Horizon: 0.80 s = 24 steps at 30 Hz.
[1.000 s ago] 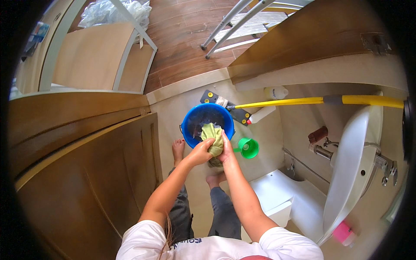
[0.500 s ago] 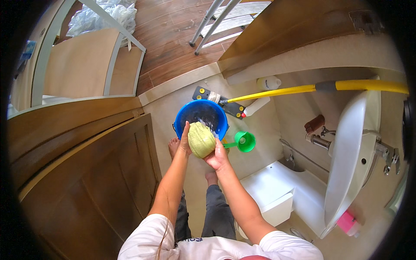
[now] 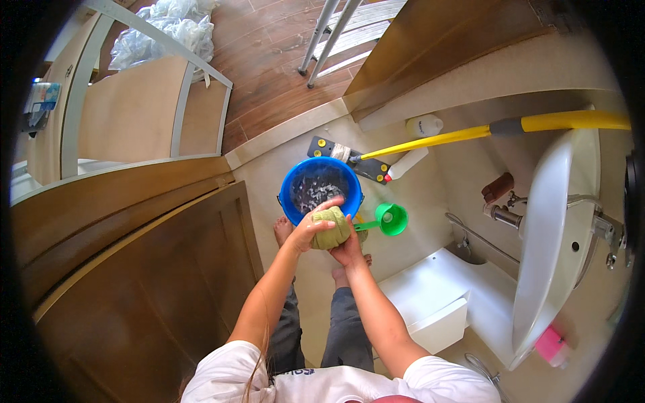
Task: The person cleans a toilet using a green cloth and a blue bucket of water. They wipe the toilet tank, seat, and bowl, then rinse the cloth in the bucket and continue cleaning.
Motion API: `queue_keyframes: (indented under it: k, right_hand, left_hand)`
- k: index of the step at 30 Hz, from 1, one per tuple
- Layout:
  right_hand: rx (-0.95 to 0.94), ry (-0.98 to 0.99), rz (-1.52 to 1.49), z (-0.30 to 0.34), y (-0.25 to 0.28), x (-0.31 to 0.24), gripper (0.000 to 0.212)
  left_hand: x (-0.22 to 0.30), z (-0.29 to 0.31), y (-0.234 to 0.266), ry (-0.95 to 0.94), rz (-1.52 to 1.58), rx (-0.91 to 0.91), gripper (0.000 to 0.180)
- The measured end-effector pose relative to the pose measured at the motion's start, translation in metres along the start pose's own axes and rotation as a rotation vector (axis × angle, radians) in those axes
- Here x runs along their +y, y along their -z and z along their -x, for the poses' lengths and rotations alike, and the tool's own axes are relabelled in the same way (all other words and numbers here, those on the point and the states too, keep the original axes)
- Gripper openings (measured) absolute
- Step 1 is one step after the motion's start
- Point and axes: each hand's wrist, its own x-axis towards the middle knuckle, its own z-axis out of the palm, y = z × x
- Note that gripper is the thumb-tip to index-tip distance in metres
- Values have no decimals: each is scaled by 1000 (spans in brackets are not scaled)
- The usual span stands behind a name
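Observation:
A bunched yellow-green cloth is squeezed between my two hands, just over the near rim of a blue bucket. My left hand wraps over its left side and top, the fingers curled across it. Gripping the cloth's right side from below is my right hand. Dark water with white suds shows inside the bucket. Beside the bucket to the right sits a green dipper, its handle pointing toward my right hand.
Behind the bucket lies a flat mop head with a yellow pole reaching right. White bottles are near the wall. A white sink and toilet stand right, a brown door left. My feet are close to the bucket.
My left hand has moved over the cloth's top, and the cloth is squeezed smaller and tighter. The whole view has shifted slightly.

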Motion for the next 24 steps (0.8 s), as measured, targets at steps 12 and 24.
queue_keyframes:
  k: [12, 24]
  right_hand:
    - [-227, 1025, 1724, 25, -109, -29, 11]
    - [-718, 1071, 2290, 29, -120, 14, 6]
  left_hand:
    - [29, -9, -9, 436, 199, 198, 25]
    - [39, -42, 0, 459, -1237, -776, 44]
